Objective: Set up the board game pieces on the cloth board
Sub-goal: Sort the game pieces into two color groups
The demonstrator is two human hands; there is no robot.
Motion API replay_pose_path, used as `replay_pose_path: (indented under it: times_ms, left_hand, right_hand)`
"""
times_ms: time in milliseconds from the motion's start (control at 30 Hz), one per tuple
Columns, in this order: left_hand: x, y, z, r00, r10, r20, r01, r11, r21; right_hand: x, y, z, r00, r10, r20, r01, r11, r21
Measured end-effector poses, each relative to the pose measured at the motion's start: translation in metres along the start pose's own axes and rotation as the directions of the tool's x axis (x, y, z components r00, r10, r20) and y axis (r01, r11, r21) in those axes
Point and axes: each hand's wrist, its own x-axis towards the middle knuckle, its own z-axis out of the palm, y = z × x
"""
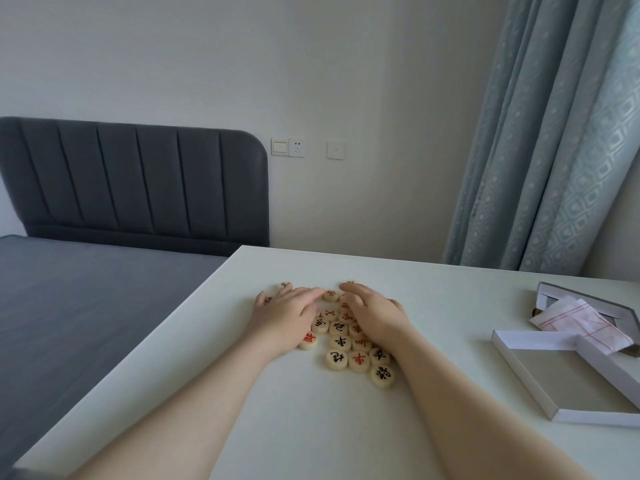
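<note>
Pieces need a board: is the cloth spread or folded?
Folded: the white, red-lined cloth board lies bunched on the open white cardboard box.

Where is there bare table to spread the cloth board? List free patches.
Free: the table strip nearest you, below the pieces; the far strip between the pile and the table's back edge; the stretch between the pile and the box tray. Crowded: the pile, and the right edge, where the folded cloth board lies over the other box half.
</note>
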Motion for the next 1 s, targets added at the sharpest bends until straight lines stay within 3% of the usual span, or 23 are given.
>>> replay_pose_path:
  times_ms: [100,133,200,300,433,633,733,833,900,1000]
  left_hand:
    - [-0.014,-0.003,-0.007,0.996,0.020,-0.092,-0.038,0.980,-0.194]
    - [-0.023,-0.004,-0.010,0.997,0.035,-0.071,-0.051,0.973,-0.227]
    - [-0.040,-0.003,-0.013,0.994,0.102,0.024,-0.096,0.978,-0.185]
    - [-0.057,0.000,-0.015,0.977,0.159,0.141,-0.164,0.986,0.026]
    - [-0.061,-0.009,-0.026,0.994,0.025,0.109,-0.022,0.999,-0.029]
    - [-0.058,-0.008,-0.026,0.999,-0.036,-0.041,0.027,0.979,-0.203]
    - [-0.058,-0.009,-0.022,0.998,0.041,0.044,-0.042,0.999,0.031]
    - [-0.057,-0.009,-0.016,0.988,0.073,0.137,-0.101,0.973,0.208]
    - [-0.052,-0.010,-0.013,0.991,0.053,0.122,-0.077,0.976,0.203]
    - [-0.044,-0.012,-0.013,0.996,0.002,0.086,-0.018,0.983,0.182]
  right_hand:
    - [-0.020,-0.002,-0.011,0.990,0.111,-0.086,-0.062,0.898,0.436]
    - [-0.031,-0.003,-0.013,0.981,0.163,-0.106,-0.092,0.870,0.485]
    - [-0.050,-0.009,-0.010,0.971,0.200,-0.134,-0.133,0.909,0.395]
    - [-0.069,-0.026,0.004,0.986,0.127,-0.107,-0.108,0.980,0.170]
    - [-0.056,-0.038,0.013,0.987,0.160,-0.019,-0.160,0.987,-0.007]
    - [-0.034,-0.057,0.030,0.994,0.107,0.003,-0.107,0.994,0.000]
    - [-0.020,-0.054,0.018,0.985,0.121,-0.119,-0.104,0.985,0.139]
    - [-0.005,-0.028,0.002,0.960,0.186,-0.210,-0.177,0.982,0.061]
    - [0.002,-0.014,-0.002,0.962,0.214,-0.172,-0.217,0.976,-0.002]
    - [0.012,-0.016,0.002,0.988,0.140,-0.068,-0.139,0.990,0.014]
